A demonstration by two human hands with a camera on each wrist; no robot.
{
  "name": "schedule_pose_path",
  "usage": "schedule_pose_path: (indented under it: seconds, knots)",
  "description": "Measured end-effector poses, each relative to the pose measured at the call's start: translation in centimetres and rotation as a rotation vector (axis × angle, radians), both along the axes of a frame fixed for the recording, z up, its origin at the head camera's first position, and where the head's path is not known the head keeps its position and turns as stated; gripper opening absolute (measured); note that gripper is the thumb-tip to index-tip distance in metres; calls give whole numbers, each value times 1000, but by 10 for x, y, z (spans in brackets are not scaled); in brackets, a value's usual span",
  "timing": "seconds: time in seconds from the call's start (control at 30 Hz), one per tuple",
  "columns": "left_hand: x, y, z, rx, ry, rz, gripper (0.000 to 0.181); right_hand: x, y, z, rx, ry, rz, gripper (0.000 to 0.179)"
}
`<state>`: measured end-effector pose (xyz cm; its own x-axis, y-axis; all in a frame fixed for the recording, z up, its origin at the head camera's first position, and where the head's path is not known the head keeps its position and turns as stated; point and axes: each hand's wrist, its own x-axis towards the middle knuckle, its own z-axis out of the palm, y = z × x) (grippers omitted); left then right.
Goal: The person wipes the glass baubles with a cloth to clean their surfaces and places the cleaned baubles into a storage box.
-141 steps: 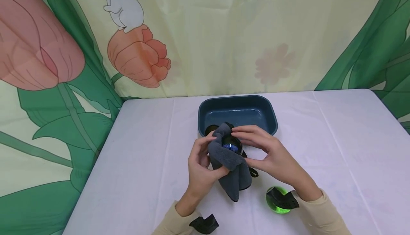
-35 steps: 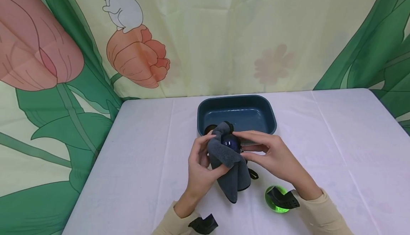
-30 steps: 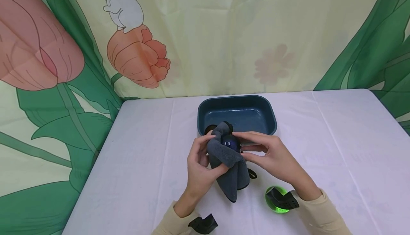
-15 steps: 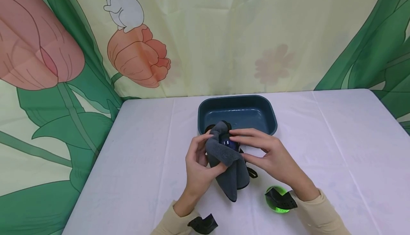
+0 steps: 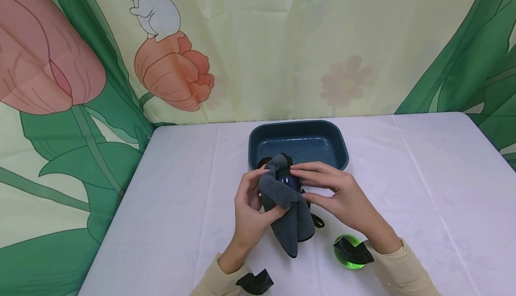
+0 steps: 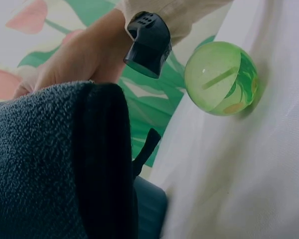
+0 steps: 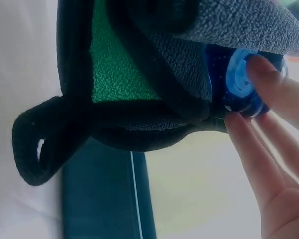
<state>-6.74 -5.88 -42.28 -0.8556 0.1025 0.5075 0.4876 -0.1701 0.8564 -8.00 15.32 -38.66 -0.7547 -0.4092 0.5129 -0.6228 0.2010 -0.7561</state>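
Note:
My left hand [image 5: 251, 215] holds a grey towelling cloth [image 5: 291, 229] with dark edging, wrapped partly round a dark blue glossy ball [image 5: 287, 179]. Fingers and thumb of my right hand [image 5: 344, 193] pinch the ball's exposed side. Up close in the right wrist view, the ball [image 7: 237, 82] shows a lighter blue swirl, and the cloth [image 7: 122, 69] has a green underside and a black hanging loop [image 7: 37, 142]. In the left wrist view, the cloth [image 6: 35, 159] covers most of the near left side and hides the blue ball.
A dark blue rectangular basin [image 5: 322, 128] stands behind the hands, with a dark round object [image 5: 264, 161] at its near left corner. A clear green ball [image 6: 214, 79] rests on the white-covered table [image 5: 181, 206], below the right wrist. A printed curtain [image 5: 262, 54] hangs behind.
The ball has turned in the cloth, its blue patch shifting from view. My right fingers have changed position on it several times. Both hands have drifted slightly left; the left keeps its hold.

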Motion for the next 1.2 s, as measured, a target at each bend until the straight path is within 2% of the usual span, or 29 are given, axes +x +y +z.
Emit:
schedule_pose_path:
  seconds: [0.17,0.3,0.47,0.63,0.73,0.83,1.07,1.2]
  knots:
    - [0,0,0,-16,9,-4,63,1,2,-2,-35,-119,-2,58]
    - [-1,0,0,-26,7,10,63,0,3,-3,-24,-149,7,58]
    - [-1,0,0,-25,-1,33,65,-1,2,-1,12,-120,20,63]
    - [0,0,-1,-25,-20,48,64,-2,0,2,47,-2,12,61]
    - [0,-1,-1,-27,-25,39,64,-1,0,3,67,52,9,58]
    - [-1,-1,-1,-30,-24,25,64,-1,-1,3,63,70,17,58]
    - [-1,-2,1,-41,-16,-12,66,0,0,2,28,75,20,59]
    - [-1,-2,0,-43,-13,-17,66,-1,0,2,11,8,23,58]
